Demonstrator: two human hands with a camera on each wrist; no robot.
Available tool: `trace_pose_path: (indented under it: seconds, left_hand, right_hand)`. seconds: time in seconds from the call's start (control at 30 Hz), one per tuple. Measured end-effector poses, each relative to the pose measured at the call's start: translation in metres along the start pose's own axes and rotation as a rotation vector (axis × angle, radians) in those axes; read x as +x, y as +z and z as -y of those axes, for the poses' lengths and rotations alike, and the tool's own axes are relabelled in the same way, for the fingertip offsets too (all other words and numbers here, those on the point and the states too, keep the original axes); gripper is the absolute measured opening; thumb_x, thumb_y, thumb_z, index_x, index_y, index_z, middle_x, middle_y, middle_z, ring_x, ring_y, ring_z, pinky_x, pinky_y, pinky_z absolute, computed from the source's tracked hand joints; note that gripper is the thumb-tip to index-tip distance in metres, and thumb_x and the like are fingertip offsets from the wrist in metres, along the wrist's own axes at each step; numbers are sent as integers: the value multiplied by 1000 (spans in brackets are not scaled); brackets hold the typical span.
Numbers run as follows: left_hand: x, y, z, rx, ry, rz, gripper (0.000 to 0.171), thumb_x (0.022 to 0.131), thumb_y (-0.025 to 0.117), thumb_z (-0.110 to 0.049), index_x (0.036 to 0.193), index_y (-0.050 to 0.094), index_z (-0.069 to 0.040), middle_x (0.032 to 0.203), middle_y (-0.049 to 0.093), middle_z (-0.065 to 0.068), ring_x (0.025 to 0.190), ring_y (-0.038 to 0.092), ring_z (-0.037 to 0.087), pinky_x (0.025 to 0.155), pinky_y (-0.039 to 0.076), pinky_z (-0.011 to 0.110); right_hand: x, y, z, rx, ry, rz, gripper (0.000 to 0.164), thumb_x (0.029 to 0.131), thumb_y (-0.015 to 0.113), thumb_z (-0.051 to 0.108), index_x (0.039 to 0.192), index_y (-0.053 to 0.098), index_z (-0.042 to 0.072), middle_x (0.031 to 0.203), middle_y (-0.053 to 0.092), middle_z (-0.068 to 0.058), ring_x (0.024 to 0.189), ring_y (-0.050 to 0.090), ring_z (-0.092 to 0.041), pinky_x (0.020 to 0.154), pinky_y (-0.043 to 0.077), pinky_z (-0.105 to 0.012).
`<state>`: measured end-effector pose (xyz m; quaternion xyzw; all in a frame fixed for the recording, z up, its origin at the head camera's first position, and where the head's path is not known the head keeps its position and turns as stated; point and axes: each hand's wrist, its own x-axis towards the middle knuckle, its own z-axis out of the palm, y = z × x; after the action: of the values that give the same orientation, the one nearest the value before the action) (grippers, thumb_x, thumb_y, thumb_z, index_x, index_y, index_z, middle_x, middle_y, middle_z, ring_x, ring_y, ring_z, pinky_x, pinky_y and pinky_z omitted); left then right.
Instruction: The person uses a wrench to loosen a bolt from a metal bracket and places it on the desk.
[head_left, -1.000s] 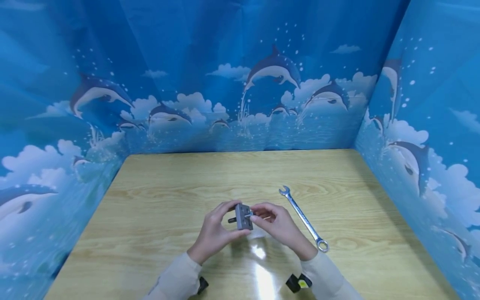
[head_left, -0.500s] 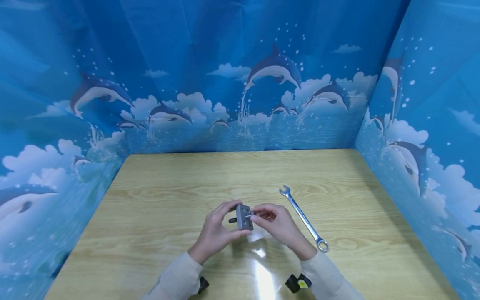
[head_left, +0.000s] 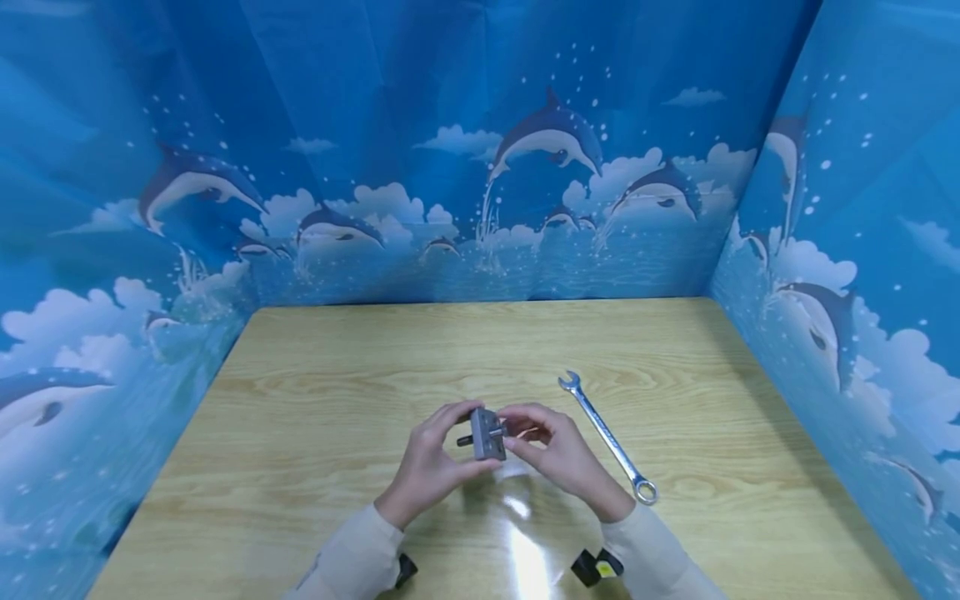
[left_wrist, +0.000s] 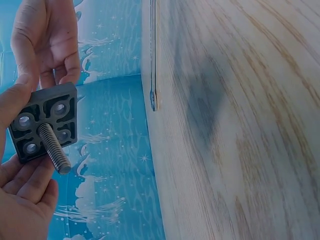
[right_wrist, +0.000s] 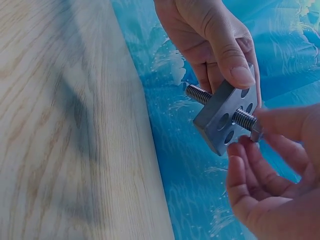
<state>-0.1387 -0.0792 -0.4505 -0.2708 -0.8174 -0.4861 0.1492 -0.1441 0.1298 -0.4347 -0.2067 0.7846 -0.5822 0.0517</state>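
My left hand (head_left: 427,471) holds a grey square plate (head_left: 483,446) by its edges, thumb on one side and fingers on the other. The plate stands on edge above the table and has a hole near each corner. Through its middle runs a threaded bolt (right_wrist: 244,119), whose long end (left_wrist: 54,147) sticks out on the left. My right hand (head_left: 558,454) pinches the bolt's head (right_wrist: 256,131) between thumb and fingers, close to the plate's right face. In the right wrist view the upper fingertip is blurred beside that head.
A combination wrench (head_left: 609,439) lies slantwise on the wooden table (head_left: 337,375), just right of my right hand. Blue dolphin-print sheets (head_left: 420,167) stand behind the table and along both sides.
The thumb and fingers of my right hand have shifted slightly about the bolt's head, leaving more of the bolt in sight. My left hand and the plate have stayed almost still.
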Motion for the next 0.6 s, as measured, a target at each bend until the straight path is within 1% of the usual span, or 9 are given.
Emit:
trace_pose_path:
  seconds: [0.1,0.17,0.23,0.3,0.4,0.5,0.6]
  left_hand:
    - [0,0,1,-3,-2,-2,75,64,89,-24,129,54,-11,121,63,6,112,60,18,99,52,33]
    - [0,0,1,-2,-1,-1,75,64,88,-24,129,54,-10,122,63,4,112,60,18,99,51,33]
    - [0,0,0,-6,-10,2,75,64,88,-24,129,55,-11,122,63,1,112,60,17,99,51,32]
    - [0,-1,0,-8,-18,6,74,64,88,-24,129,55,-11,122,62,0,113,60,15,100,50,31]
    - [-1,-1,-1,-13,-27,8,74,64,89,-23,129,55,-12,122,62,-2,113,60,14,100,50,30]
    - [-1,-1,-1,-15,-25,11,74,64,89,-23,129,55,-12,122,62,-1,113,60,14,100,50,30]
    - [-1,-1,0,-15,-29,13,74,64,89,-22,129,55,-11,122,63,1,113,59,15,100,50,30]
  right_hand:
    - [0,1,0,-15,55,-9,38,88,69,18,122,61,5,103,66,-10,92,62,-20,80,57,-26]
    - [1,2,0,-29,93,-15,35,90,67,25,118,63,5,101,67,-9,89,62,-18,78,56,-26]
    - [2,3,0,-40,126,-18,30,91,65,28,110,66,5,97,68,-9,84,61,-17,75,55,-26]
    - [3,4,-1,-42,147,-21,26,93,63,29,100,68,5,89,68,-10,77,60,-18,70,54,-25]
    - [4,5,0,-29,173,-21,28,95,60,30,91,68,4,79,65,-10,71,59,-20,64,52,-23]
    - [5,5,1,-28,188,-26,31,95,59,31,88,67,2,74,63,-7,67,58,-19,61,51,-23]
    - [5,6,2,-26,204,-26,29,93,63,30,92,68,1,77,65,-7,69,58,-17,63,53,-25]
